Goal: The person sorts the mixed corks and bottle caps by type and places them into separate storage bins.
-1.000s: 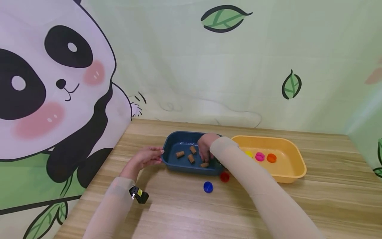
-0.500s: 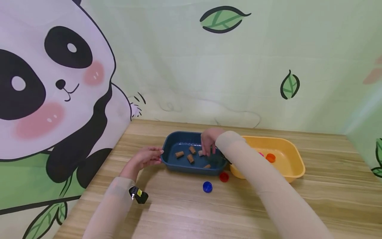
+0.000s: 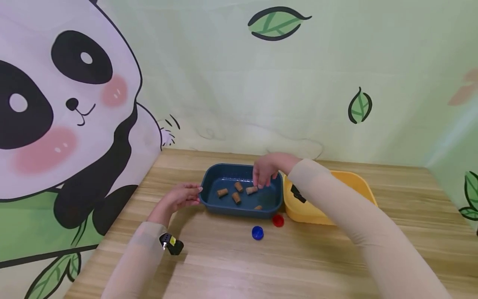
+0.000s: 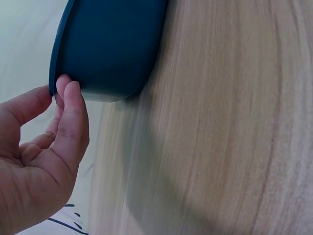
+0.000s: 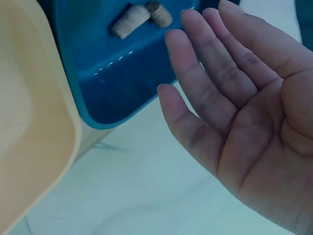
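My left hand (image 3: 183, 195) pinches the rim of the dark blue tray (image 3: 239, 211) at its left end. In the left wrist view, the left hand's thumb and fingers (image 4: 73, 117) meet on the tray's rim. Over the tray's right half hovers my right hand (image 3: 266, 169), its fingers bent loosely downward. Nothing shows between those fingers (image 5: 193, 66) in the right wrist view. Just below its fingertips a pale brown cork (image 3: 252, 190) lies on the tray floor. Several other corks (image 3: 236, 198) lie around it, one partly hidden behind the front rim.
A yellow tray (image 3: 310, 216) stands against the blue one's right side, largely covered by my right forearm. In front, a blue cap (image 3: 257, 233) and a red cap (image 3: 278, 220) lie on the wooden table (image 3: 224, 265). A printed cloth (image 3: 216, 83) hangs behind.
My right hand has risen and drawn back from the tray floor, uncovering the pale cork. The right forearm now hides the coloured caps in the yellow tray. My left hand keeps its place.
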Demonstrator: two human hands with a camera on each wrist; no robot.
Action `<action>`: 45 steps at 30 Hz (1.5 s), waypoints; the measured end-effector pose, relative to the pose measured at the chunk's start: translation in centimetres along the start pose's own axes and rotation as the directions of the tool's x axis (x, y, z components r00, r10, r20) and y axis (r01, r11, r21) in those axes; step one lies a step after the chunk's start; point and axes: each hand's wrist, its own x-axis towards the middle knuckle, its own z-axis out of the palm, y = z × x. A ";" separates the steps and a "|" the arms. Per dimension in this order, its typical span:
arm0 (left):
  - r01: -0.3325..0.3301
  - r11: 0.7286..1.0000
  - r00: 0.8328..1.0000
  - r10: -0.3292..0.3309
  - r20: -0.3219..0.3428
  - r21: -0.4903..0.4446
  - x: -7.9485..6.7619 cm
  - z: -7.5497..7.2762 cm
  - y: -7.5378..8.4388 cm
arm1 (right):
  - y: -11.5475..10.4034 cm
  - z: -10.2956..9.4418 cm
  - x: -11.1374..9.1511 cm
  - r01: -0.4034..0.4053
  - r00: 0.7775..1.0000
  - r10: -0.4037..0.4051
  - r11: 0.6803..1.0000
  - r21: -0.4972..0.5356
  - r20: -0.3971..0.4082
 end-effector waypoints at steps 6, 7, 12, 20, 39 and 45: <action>-0.007 1.000 1.000 0.007 0.009 0.005 0.1 0.0 0.0 | 0.2 1.5 -2.0 0.150 0.980 -0.153 0.988 -0.039 -0.127; -0.006 1.000 1.000 0.006 0.008 0.006 0.1 0.0 0.0 | 0.3 1.8 -2.4 0.173 0.974 -0.176 0.984 -0.036 -0.145; -0.005 1.000 1.000 0.005 0.003 0.012 0.1 0.0 0.0 | 1.3 3.3 -3.9 0.237 0.948 -0.232 0.971 -0.005 -0.218; 0.002 1.000 1.000 -0.002 -0.001 0.013 -0.1 0.1 0.1 | 2.9 5.7 -5.6 0.354 0.858 -0.281 0.930 0.101 -0.429; 0.015 1.000 1.000 -0.015 -0.017 -0.003 0.1 0.2 0.1 | 3.5 13.6 -9.1 0.267 0.758 0.028 0.898 0.350 -0.651; 0.024 1.000 1.000 -0.023 -0.020 0.010 0.0 0.1 0.1 | 4.0 16.5 -8.4 0.222 0.766 0.065 0.907 0.358 -0.640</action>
